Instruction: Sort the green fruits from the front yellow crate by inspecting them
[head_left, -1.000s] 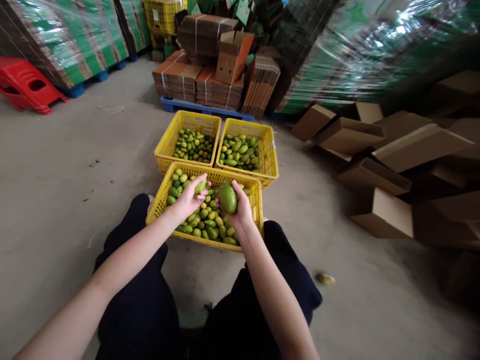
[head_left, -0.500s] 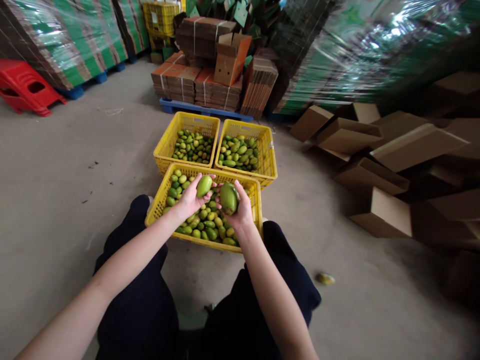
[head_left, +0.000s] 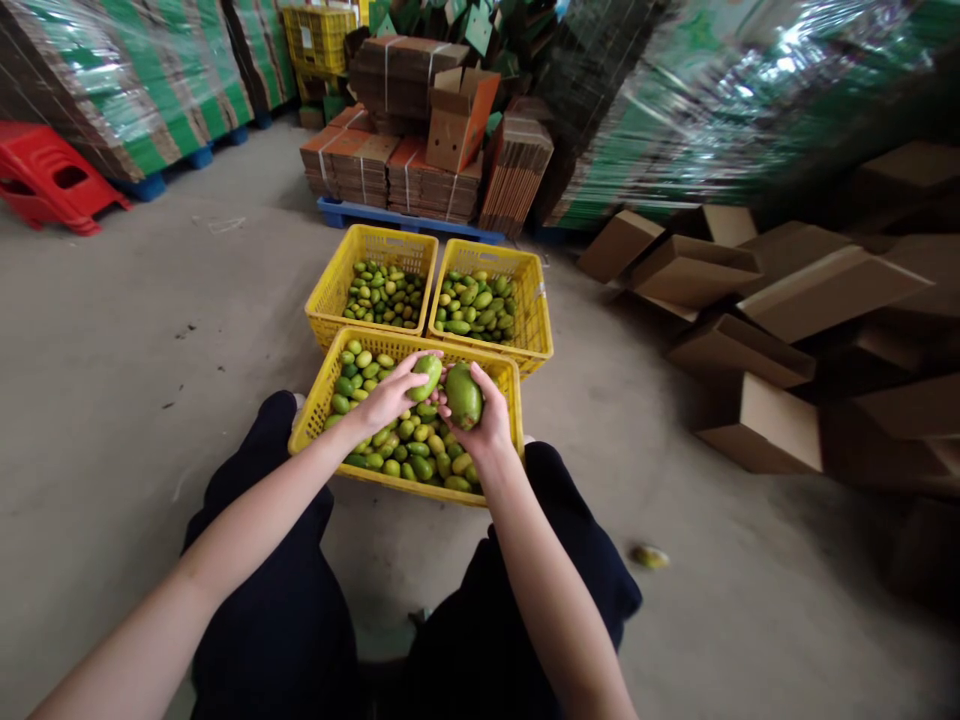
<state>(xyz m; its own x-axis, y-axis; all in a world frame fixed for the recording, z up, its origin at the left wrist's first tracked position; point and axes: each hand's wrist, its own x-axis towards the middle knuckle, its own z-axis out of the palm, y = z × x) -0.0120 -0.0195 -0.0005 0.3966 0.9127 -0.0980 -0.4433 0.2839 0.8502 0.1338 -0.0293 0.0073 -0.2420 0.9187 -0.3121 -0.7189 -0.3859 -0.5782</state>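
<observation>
Over the near crate (head_left: 420, 489), toward its far edge, the left hand (head_left: 386, 402) curled round a small fruit (head_left: 426, 377), its long axis slanting away rightward; the right hand (head_left: 489, 425) cupped a big fruit (head_left: 464, 392), dark tip nearward, lengthwise near-to-far. Neither was set down. Two far crates (head_left: 534, 325) were part-filled.

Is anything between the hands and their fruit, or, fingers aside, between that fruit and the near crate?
Nothing visible: the left hand holds the smaller fruit, the right hand the larger fruit, both above the near crate.
</observation>
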